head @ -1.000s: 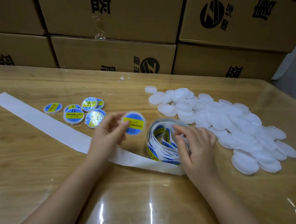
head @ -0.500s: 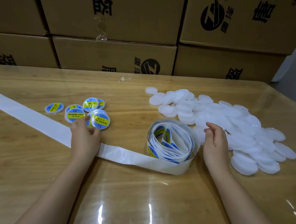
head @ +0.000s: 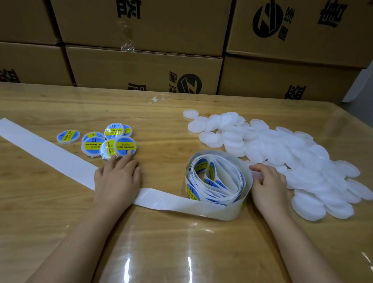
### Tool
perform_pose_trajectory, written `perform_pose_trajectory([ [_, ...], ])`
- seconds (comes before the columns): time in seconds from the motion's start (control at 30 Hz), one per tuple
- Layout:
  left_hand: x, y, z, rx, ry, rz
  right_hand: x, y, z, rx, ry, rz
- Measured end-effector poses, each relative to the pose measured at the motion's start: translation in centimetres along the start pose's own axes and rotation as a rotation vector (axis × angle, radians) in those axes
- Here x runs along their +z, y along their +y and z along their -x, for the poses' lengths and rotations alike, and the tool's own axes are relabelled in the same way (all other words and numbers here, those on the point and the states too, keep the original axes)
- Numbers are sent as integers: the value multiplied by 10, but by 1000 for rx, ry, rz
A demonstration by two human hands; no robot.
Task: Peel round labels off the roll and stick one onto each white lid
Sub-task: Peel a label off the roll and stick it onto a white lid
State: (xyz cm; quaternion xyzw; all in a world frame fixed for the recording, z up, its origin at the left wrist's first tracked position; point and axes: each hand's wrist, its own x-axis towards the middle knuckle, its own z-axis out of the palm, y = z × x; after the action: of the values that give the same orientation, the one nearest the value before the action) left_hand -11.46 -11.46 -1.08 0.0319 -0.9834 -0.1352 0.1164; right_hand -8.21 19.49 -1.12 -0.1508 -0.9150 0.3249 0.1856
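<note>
A loose roll of blue-and-yellow round labels stands on edge mid-table. Its empty white backing strip trails off to the left. My left hand rests flat on that strip, fingertips reaching the nearest of several labelled lids, which lie clustered behind it. A big pile of plain white lids spreads out on the right. My right hand sits just right of the roll at the pile's near edge, thumb and curled fingers pinching a white lid.
The wooden table has a glossy clear cover. Stacked cardboard boxes wall off its far side. Small scraps lie near the back edge. The table's right edge runs past the lid pile.
My left hand carried the labelled lid left, set it on the cluster and let go. My right hand left the roll and moved right to the white lids.
</note>
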Motion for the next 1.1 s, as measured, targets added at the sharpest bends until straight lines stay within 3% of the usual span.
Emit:
perform_pose_trajectory([
  [0.2, -6, 6, 0, 21, 136, 110, 0, 0, 0, -24, 9, 108],
  [0.33, -22, 34, 10, 159, 329, 526, -1, 1, -1, -21, 108, -12],
  [0.4, -31, 55, 27, 307, 354, 714, -1, -1, -1, 7, 173, -114],
  [0.57, -20, 95, 78, 876, 270, 443, -8, -10, -1, 111, 281, -500],
  [0.63, -15, 97, 82, 953, 193, 475, -11, -18, 0, 109, 287, -661],
  [0.7, -14, 95, 79, 966, 112, 532, -14, -25, 6, 54, 301, -757],
  [0.8, -11, 89, 73, 924, 112, 603, -16, -39, 22, -181, 332, -665],
  [0.97, -9, 85, 66, 634, 146, 915, -9, -60, 52, -572, 259, -521],
  [1.1, -5, 81, 63, 532, 137, 923, 1, -65, 62, -747, 176, -449],
])
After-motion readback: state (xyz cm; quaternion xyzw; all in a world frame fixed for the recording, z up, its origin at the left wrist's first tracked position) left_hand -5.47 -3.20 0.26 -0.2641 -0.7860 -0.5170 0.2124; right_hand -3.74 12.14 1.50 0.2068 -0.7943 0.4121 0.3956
